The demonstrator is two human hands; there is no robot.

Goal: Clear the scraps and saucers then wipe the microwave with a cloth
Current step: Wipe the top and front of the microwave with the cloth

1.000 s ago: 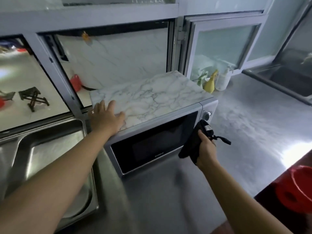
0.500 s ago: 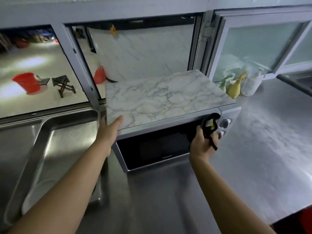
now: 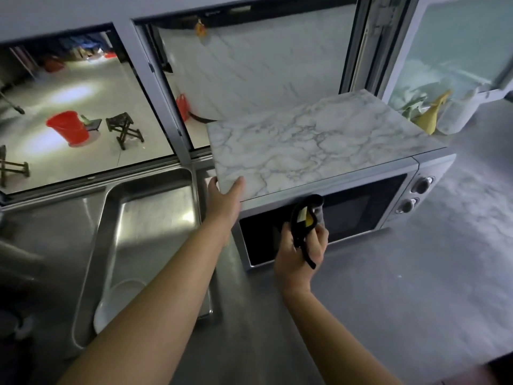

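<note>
Steel is shining at the far left, where a sink (image 3: 150,232) is sitting sunk into the tabletop (image 3: 388,287), with a pale plate (image 3: 116,304) lying in its near end. Beyond the window, a red bucket (image 3: 68,127) and a dark stool (image 3: 123,129) are standing on the floor outside. Next, the left hand (image 3: 223,202) is gripping the near left corner of the marble slab (image 3: 313,145), its fingers (image 3: 236,184) curling over the top while the thumb is pressing the side edge. That slab is lying on top of the microwave (image 3: 347,215), which is standing on the tabletop beside the sink. Just right, the right hand (image 3: 301,250) is clutching a dark cloth (image 3: 306,216), fingers closing around it, holding it against the microwave's dark door. Farther right, spray bottles (image 3: 433,115) are standing behind the microwave.
</note>
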